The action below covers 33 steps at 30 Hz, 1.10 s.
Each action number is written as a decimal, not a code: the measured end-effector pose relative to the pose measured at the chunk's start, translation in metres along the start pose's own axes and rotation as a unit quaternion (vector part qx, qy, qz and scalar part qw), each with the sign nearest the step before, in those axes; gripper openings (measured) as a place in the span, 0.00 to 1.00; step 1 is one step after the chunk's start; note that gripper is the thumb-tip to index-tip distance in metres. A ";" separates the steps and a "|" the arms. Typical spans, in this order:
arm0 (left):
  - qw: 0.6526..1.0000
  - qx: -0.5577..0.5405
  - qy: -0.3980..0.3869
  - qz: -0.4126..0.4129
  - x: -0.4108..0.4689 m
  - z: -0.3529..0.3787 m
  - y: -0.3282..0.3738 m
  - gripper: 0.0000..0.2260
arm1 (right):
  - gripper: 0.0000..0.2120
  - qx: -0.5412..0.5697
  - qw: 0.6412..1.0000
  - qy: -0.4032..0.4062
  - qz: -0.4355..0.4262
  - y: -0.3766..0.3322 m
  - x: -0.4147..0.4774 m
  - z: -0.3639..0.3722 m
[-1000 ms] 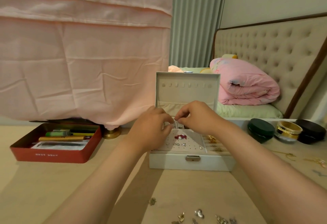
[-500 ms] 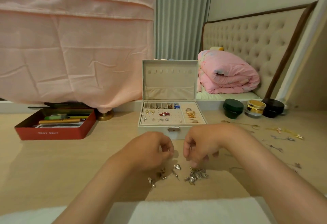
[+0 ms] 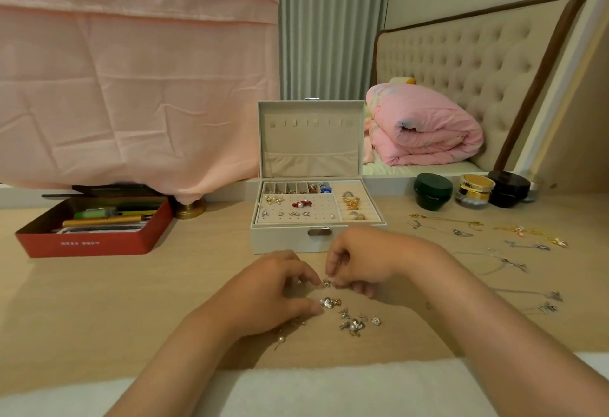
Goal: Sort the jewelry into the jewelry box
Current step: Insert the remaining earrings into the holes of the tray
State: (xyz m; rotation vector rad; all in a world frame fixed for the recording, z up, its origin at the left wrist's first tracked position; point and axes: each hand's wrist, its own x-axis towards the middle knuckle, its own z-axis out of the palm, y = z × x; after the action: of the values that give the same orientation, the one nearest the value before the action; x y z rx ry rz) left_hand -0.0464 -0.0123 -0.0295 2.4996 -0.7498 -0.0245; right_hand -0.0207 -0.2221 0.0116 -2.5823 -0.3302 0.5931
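Note:
A white jewelry box (image 3: 283, 241) stands open on the wooden table, its lid upright and its tray holding earrings and rings. In front of it lies a small pile of loose earrings (image 3: 352, 317). My right hand (image 3: 359, 260) pinches a small silver earring (image 3: 327, 282) just above the pile. My left hand (image 3: 273, 291) hovers beside it with curled fingers, its fingertips touching the same earring. More small pieces lie partly hidden under my left hand.
Several necklaces (image 3: 514, 242) are spread on the table at the right. Three cosmetic jars (image 3: 474, 190) stand behind them. A red tin (image 3: 92, 242) with pens sits at the left. A white cloth (image 3: 329, 390) lies along the near edge.
Both hands left the box's tray and came down to the earring pile in front of the box. The right hand has picked up a small silver earring.

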 end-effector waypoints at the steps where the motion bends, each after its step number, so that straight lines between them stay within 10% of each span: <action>1: 1.000 -0.008 0.007 -0.009 -0.002 -0.006 0.000 0.14 | 0.06 -0.001 1.000 0.010 -0.003 0.000 -0.001 -0.004; 10: 0.978 0.057 -0.126 -0.158 -0.027 -0.040 0.003 0.21 | 0.22 -0.132 0.955 -0.212 0.160 -0.024 -0.030 -0.003; 33: 0.984 0.061 0.103 -0.129 -0.025 -0.048 -0.040 0.10 | 0.02 -0.110 0.990 0.057 -0.066 -0.025 0.000 0.023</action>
State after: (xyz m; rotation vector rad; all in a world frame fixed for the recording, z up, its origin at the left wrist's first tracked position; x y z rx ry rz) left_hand -0.0398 0.0524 -0.0107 2.6480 -0.3512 0.1901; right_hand -0.0343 -0.1920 0.0059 -2.7623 -0.5499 0.3798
